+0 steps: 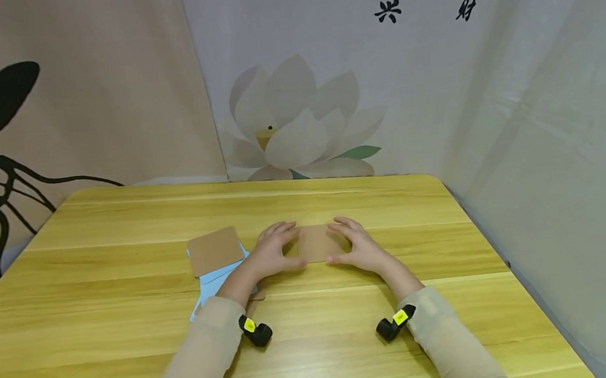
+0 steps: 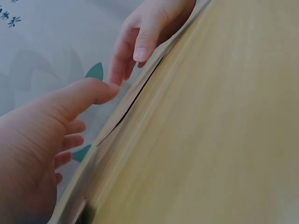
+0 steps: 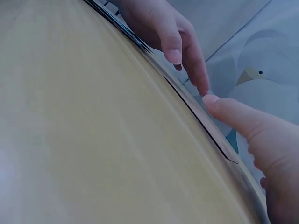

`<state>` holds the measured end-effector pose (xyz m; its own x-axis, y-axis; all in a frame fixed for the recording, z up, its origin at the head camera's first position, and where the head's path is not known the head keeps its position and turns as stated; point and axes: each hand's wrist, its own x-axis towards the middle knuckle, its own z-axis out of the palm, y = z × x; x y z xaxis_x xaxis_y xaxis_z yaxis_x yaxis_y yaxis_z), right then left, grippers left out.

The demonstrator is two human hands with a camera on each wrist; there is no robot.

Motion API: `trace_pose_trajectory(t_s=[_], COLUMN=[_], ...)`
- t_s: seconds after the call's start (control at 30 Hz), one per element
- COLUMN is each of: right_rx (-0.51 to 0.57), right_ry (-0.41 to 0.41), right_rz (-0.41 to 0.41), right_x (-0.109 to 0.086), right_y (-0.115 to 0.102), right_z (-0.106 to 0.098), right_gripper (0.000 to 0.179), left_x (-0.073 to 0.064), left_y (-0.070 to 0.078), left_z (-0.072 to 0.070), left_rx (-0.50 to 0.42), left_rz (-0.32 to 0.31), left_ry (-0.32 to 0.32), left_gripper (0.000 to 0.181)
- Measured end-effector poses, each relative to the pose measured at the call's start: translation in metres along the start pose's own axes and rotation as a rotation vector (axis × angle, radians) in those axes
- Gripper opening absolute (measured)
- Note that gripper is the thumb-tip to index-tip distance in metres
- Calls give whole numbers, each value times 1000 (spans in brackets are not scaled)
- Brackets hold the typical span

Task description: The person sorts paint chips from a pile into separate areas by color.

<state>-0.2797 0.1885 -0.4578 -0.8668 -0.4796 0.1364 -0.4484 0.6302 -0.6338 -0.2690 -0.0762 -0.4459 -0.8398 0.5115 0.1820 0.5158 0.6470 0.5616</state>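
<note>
Fingers on the left hand (image 1: 275, 251) and the right hand (image 1: 362, 248) stand wide of their thumbs, gently curved, so the 2 hands face each other like brackets around a square brown card (image 1: 314, 245), which lies flat on a wooden table (image 1: 329, 345); whether any fingertip touches its edges, I cannot tell. Take that card as the centre of a clock face, with a pale curtain (image 1: 276, 21) at 12, and go left to right. Toward 10 o'clock, well apart from the hands, is a dark leaf design (image 1: 5, 99). At 9 o'clock, beyond the left hand, a brown sheet (image 1: 215, 252) with rounded corners lies on light blue sheets (image 1: 215, 285), which fan out toward 8 o'clock and are partly hidden by the left arm; a brown edge (image 1: 258, 295) shows beside that wrist. From 7 o'clock comes a beige sleeve (image 1: 193, 358) with a black wrist camera (image 1: 257, 334) bearing a yellow label. The left hand sits at the card's 9 o'clock side, thumb near 8, fingers near 10. At 12 o'clock, a large lotus (image 1: 295, 110) decorates the curtain. The right hand mirrors this at 3 o'clock, thumb near 4, fingers near 2; its sleeve (image 1: 451, 339) enters from 5 o'clock, with a matching camera (image 1: 390, 328). High toward 1 o'clock are black characters (image 1: 388, 10).
</note>
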Motion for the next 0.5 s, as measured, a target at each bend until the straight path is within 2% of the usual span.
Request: trace_pose_trajectory(t_s=[0.2,0.5], right_rx=[58,95], right_ry=[11,22], right_rz=[-57,-95], right_x=[3,15], right_y=[-14,-35], right_z=[10,28], right_gripper=[79,76], left_x=[-17,-46], left_y=[-5,-18], left_z=[-9,-25], left_rx=[-35,-109], left_rz=[-4,-25], left_ry=[49,101], left_gripper=[81,81])
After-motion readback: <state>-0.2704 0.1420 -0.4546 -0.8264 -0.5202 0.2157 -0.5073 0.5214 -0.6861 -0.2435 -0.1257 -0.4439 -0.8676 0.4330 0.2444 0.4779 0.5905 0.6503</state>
